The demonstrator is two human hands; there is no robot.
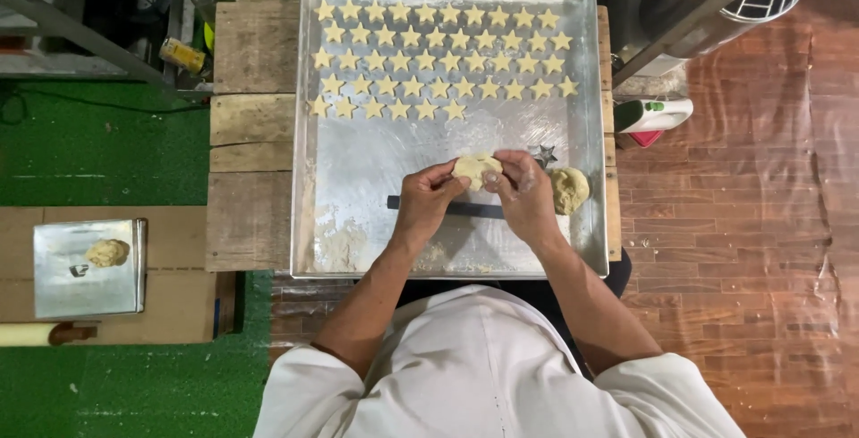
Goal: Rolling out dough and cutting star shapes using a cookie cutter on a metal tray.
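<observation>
Pinching a small flat round of pale dough [475, 170] between both sets of fingertips, I hold it just above the large shiny rectangular metal baking tray [358, 178]. My left hand [427, 201] grips its left edge, thumb and fingers closed on it; my right hand [523, 196], floury, closes on the right edge the same way. To do this well, I judge the pressure should stay even all round, so the round keeps one thickness and does not tear at the rim.

Just beside my right hand rests a bigger lump of yellowish dough [570, 190] at the tray's right wall, and a little dark star-shaped metal cutter [544, 153] lies near it. A dark flat strip [447, 208] lies on the tray under my hands. Rows of pale star-shaped dough pieces [438, 60] fill the far half.

The tray sits on a rough wooden plank table [250, 134]. Green turf-like flooring [98, 147] lies to my left, where a smaller metal tray [85, 290] holds another dough lump [107, 252]; reddish wooden floor [761, 223] lies to my right.
</observation>
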